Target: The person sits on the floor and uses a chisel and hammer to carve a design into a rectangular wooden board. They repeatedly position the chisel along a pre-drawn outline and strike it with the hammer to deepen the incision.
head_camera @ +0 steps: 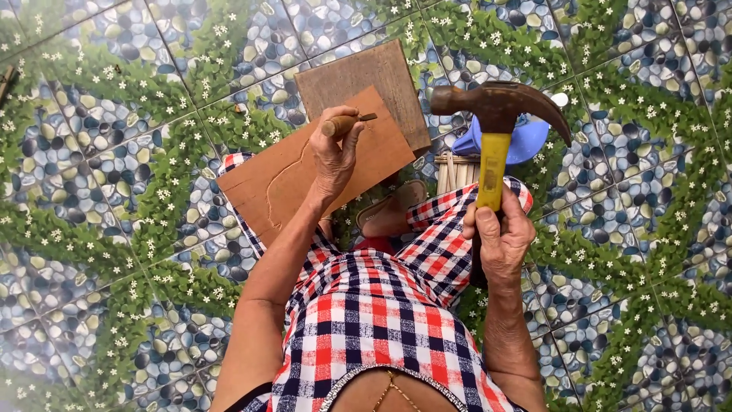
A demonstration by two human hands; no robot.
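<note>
left hand (333, 156): gripping chisel (347, 123), tip on wooden board (305, 172), centre frame
right hand (499, 236): closed on claw hammer (496, 122), raised right of chisel
chisel axis: roughly horizontal, tip pointing right toward hammer

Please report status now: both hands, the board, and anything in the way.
Left hand grips chisel, tip on board. Right hand holds hammer raised, apart from chisel. Second board lies behind. Nothing blocks the chisel.

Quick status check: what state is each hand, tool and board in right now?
Left hand: closed on the chisel.
Chisel: held, tip over the carved board.
Right hand: gripping the hammer.
Hammer: raised, head up, clear of the chisel.
Carved board: on the lap, a grooved line cut into it.
Second board: flat on the floor, partly under the carved one.
</note>
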